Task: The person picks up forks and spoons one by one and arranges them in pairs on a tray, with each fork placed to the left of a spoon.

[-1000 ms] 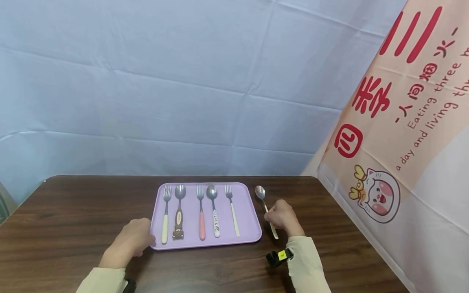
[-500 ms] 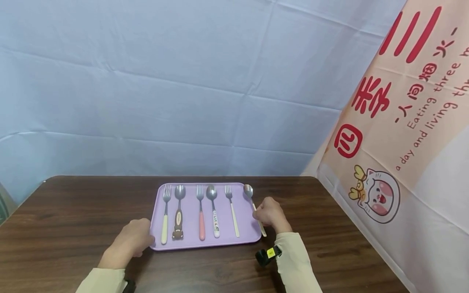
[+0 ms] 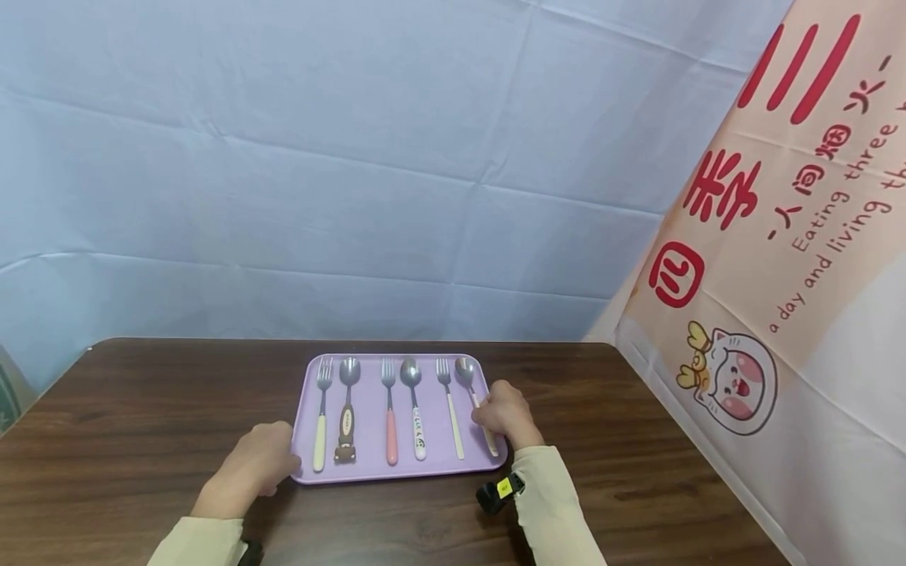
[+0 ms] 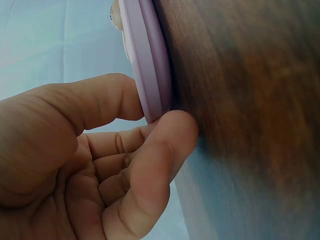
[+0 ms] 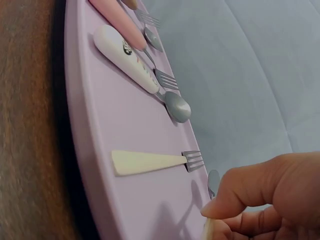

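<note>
A lilac tray (image 3: 368,470) lies on the wooden table, bearing forks and spoons in a row. My left hand (image 3: 258,460) grips its left front corner; the left wrist view has the thumb (image 4: 107,97) on the rim and the index fingertip (image 4: 175,132) below. My right hand (image 3: 504,413) pinches a cream-handled spoon (image 3: 465,369) over the tray's right end, bowl pointing away. In the right wrist view fingers partly hide this spoon (image 5: 214,181), and its shadow falls on the tray. Just left of it lies a cream-handled fork (image 3: 454,424).
Further left on the tray are a white-handled spoon (image 3: 416,424), a pink-handled fork (image 3: 391,432), a brown bear-handled spoon (image 3: 345,432) and a pale yellow-handled fork (image 3: 320,440). Dark wooden table (image 3: 141,424) surrounds the tray. A pale cloth (image 3: 318,173) hangs behind, a printed banner (image 3: 778,236) at right.
My right hand has carried the cream-handled spoon leftward, from the table beside the tray to over the tray's right end. The left hand has stayed at the tray's corner.
</note>
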{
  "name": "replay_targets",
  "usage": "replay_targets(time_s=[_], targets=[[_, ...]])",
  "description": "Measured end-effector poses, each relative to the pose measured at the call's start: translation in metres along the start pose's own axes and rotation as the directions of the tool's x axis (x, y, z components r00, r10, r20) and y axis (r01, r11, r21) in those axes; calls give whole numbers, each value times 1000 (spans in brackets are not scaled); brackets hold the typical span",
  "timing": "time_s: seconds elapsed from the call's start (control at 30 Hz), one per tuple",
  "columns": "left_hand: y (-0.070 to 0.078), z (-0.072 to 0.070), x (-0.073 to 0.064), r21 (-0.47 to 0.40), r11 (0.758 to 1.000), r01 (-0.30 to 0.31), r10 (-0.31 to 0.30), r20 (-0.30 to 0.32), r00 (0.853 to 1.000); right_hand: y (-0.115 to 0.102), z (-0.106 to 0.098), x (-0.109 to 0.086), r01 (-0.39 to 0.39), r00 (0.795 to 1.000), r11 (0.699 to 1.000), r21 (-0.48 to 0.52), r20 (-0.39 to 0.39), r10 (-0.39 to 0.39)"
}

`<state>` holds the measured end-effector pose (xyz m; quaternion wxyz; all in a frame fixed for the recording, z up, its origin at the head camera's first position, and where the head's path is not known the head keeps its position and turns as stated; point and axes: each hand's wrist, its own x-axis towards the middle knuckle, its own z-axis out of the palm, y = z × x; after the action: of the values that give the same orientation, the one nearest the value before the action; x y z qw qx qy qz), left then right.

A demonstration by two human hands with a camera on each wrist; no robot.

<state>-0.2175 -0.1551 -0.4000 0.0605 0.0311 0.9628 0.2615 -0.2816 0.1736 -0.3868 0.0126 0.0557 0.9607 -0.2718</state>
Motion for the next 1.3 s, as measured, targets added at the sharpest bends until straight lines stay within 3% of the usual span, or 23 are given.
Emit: replay_targets(time_s=[0.5,1.3], targets=[[-1,1,1,-12,1000,1,-1,-4,1000,-4,11,3,-59,998,997,-53,-4,59],[-2,1,2,-23,1000,-15,15,-13,1000,-2,15,7,-68,998,994,-89,-14,67]])
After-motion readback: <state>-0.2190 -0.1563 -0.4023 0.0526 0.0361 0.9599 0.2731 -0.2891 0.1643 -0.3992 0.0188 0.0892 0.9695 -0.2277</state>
